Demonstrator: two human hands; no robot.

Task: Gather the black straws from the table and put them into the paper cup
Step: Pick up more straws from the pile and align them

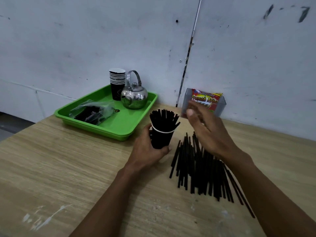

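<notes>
A black paper cup (161, 138) with a white rim stands on the wooden table, and my left hand (147, 149) is wrapped around its lower left side. Several black straws (164, 119) stick up out of the cup in a bundle. A loose pile of black straws (200, 170) lies flat on the table to the right of the cup. My right hand (208, 129) hovers above the far end of that pile, just right of the cup's top, fingers spread and holding nothing.
A green tray (126, 124) at the back holds a stack of paper cups (117, 86), a metal kettle (135, 95) and a plastic bag of black items (93, 112). A snack packet (206, 98) in a clear holder stands against the wall (102, 40).
</notes>
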